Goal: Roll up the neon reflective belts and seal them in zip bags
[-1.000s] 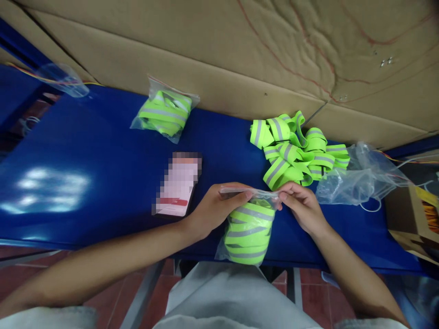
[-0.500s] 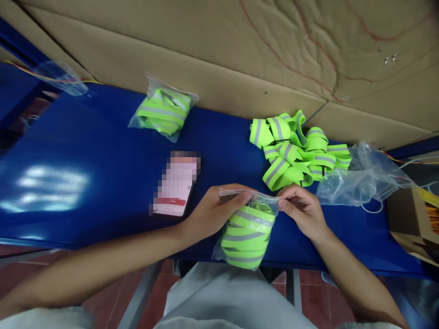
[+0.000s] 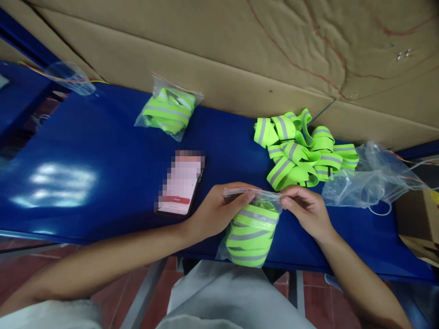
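A clear zip-lock bag [image 3: 223,249] with a neon-green reflective strap [image 3: 252,235] coiled inside hangs upright at the table's front edge. My left hand [image 3: 219,208] grips the bag's top strip near the middle, thumb on the near side and fingers behind it. At the right end of that strip, my right hand [image 3: 307,208] pinches the corner between thumb and fingers. Just beyond my right hand lies a pile of loose neon-green reflective straps [image 3: 295,160] with grey stripes. Whether the zip is fully closed along its length I cannot tell.
Another filled zip-lock bag [image 3: 168,112] lies at the back left. A phone [image 3: 180,183], its screen partly pixelated, is left of my left hand. Crumpled clear plastic bags [image 3: 366,183] lie right of the straps, beside a cardboard box [image 3: 414,224]. A brown panel [image 3: 219,77] borders the blue table [image 3: 113,151].
The whole view has shifted slightly, so everything sits a little further right. Both hands keep their hold on the bag's top, with hardly any movement.
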Action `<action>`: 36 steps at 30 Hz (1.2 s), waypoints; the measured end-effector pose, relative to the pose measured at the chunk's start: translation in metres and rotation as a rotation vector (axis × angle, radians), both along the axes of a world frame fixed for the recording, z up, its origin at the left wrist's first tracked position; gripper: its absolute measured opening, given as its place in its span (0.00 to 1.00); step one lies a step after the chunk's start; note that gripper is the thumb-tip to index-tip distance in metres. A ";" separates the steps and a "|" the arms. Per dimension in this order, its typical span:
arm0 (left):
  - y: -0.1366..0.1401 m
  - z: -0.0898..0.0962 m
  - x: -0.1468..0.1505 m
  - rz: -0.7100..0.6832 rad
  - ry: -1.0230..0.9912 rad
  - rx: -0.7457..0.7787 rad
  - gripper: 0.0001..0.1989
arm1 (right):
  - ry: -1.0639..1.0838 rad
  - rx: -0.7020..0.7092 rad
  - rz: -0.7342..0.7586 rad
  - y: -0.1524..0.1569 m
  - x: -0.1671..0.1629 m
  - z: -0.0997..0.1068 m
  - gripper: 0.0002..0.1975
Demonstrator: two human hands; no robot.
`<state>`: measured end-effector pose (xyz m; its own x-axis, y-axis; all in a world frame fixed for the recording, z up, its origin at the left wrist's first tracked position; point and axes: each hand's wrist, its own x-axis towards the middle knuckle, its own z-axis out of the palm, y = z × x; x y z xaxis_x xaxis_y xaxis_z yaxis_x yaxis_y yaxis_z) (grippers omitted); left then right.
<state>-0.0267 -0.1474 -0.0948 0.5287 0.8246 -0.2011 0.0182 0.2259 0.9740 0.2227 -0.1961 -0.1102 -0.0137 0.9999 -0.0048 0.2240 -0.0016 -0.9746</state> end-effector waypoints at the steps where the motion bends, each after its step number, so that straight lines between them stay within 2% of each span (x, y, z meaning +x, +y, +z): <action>1: 0.000 -0.001 0.000 -0.003 0.001 0.000 0.16 | -0.003 0.007 -0.006 0.000 0.000 0.000 0.07; 13: -0.001 -0.001 0.000 -0.031 -0.012 -0.031 0.16 | -0.066 0.127 -0.022 -0.004 -0.002 -0.003 0.04; 19: -0.004 -0.003 0.002 -0.075 0.005 -0.090 0.16 | -0.118 0.045 0.115 -0.005 -0.002 -0.002 0.05; 26: -0.003 -0.006 0.002 -0.095 -0.005 -0.090 0.16 | -0.119 0.035 0.137 -0.004 0.000 -0.004 0.05; 32: -0.004 -0.004 0.002 -0.072 0.020 -0.084 0.17 | -0.109 -0.073 0.182 -0.002 0.006 0.000 0.06; 36: -0.004 -0.003 0.002 -0.067 0.009 -0.082 0.16 | -0.106 -0.047 0.180 -0.003 0.007 0.004 0.04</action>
